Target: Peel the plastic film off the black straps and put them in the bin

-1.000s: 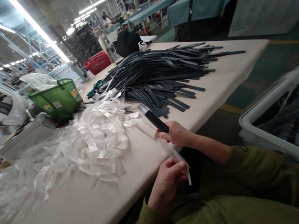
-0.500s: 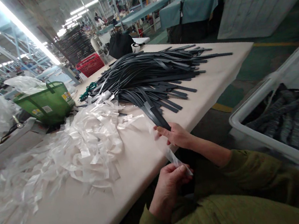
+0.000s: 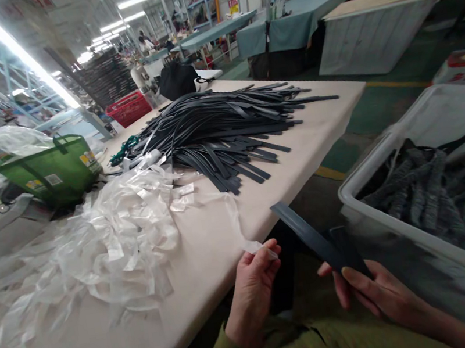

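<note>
Over the table's near edge, my left hand (image 3: 255, 279) pinches the end of a thin, translucent white strip (image 3: 234, 218) that trails back across the tabletop. My right hand (image 3: 372, 287), in front of my body, grips a dark grey flat strap (image 3: 307, 230); it bends over, with one free end pointing up and left. A large pile of similar dark straps (image 3: 224, 119) lies on the far part of the table. To the left of it spreads a loose heap of translucent white strips (image 3: 134, 219).
A white bin (image 3: 399, 224) holding grey knitted-looking pieces stands at my right. On the table's left side are a green bag (image 3: 51, 173) and a cardboard box (image 3: 7, 227). A red basket (image 3: 127, 109) and a black bag (image 3: 177, 80) sit beyond the straps.
My right hand has pulled the dark strap away from the pile, down and right toward my body. My left hand keeps hold of the white strip, now apart from the strap. The view has shifted slightly right.
</note>
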A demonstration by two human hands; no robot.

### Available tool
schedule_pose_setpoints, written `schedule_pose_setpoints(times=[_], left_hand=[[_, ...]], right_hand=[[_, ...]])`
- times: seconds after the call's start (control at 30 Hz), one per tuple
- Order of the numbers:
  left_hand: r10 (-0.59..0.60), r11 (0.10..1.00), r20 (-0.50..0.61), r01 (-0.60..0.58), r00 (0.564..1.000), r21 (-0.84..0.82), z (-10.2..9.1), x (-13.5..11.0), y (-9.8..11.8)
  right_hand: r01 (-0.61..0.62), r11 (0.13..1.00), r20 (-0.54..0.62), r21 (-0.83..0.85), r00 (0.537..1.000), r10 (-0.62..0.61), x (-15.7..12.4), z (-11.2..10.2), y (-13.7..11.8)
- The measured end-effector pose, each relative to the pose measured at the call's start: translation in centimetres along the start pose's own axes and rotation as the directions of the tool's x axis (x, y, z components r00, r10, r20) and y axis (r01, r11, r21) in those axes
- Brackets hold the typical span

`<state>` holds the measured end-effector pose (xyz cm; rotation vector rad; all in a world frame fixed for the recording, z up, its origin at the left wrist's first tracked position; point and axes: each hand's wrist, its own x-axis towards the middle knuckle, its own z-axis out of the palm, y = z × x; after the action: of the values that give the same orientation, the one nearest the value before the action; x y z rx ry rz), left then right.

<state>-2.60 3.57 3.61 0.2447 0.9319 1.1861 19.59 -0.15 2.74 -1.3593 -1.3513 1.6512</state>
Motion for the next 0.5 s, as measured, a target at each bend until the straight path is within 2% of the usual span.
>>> schedule_pose_setpoints(times=[0.1,0.23,0.37,0.43,0.5], left_hand=[[-0.042,0.999,0.058,0.041,0.997,0.019,1.0,0.2,-0.9],[-0.001,0.999,0.074,-0.001,0.997,0.038,1.8,0.3,-1.1],[0.15,0.968,0.075,-0.162,0.986,0.19,1.4,0.1,-1.2],[0.156,0.946,0.08,-0.172,0.985,0.274,1.2,-0.1,-1.6],[0.106,0.946,0.092,-0.129,0.99,0.298,1.2,-0.3,-2.2]], right_hand=[[-0.025,0.995,0.074,-0.093,0.997,0.031,-1.2,-0.2,0.9],[0.064,0.963,0.233,-0.262,0.972,-0.001,-0.7,-0.1,1.9],[0.161,0.923,0.234,-0.348,0.969,-0.081,0.6,0.7,2.3],[0.228,0.901,0.216,-0.368,0.964,-0.155,1.3,1.4,2.0],[0.277,0.894,0.172,-0.352,0.958,-0.23,1.9,1.8,1.4]])
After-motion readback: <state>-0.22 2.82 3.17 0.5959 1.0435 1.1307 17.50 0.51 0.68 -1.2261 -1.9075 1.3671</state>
